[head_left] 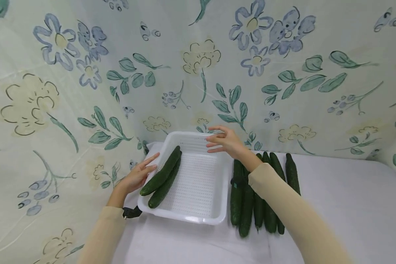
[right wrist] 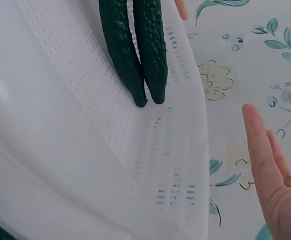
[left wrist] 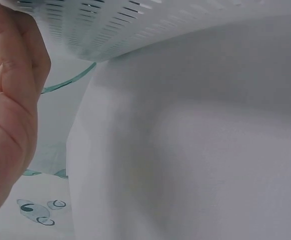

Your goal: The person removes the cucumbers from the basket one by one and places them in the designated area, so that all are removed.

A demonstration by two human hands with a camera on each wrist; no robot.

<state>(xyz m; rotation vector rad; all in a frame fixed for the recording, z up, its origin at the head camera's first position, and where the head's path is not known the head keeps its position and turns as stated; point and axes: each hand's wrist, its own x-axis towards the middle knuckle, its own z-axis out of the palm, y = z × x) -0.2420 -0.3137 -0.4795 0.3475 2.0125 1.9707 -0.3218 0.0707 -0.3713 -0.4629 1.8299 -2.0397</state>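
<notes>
A white perforated plastic basket (head_left: 198, 176) stands on the cloth-covered table. Inside, along its left wall, lie two dark green cucumbers, one (head_left: 161, 173) resting partly over the other (head_left: 166, 186); both also show in the right wrist view. My left hand (head_left: 139, 176) is at the basket's left side with fingers extended; whether it touches the rim is unclear. In the left wrist view that hand (left wrist: 13, 95) appears below the slotted wall. Over the far right corner of the basket, my right hand (head_left: 227, 142) spreads its fingers and holds nothing.
Several cucumbers (head_left: 246, 209) lie side by side right of the basket, partly under my right forearm. A single cucumber (head_left: 292, 172) lies a little apart at their right. Behind the white tablecloth (head_left: 343, 190) hangs a floral curtain (head_left: 191, 33).
</notes>
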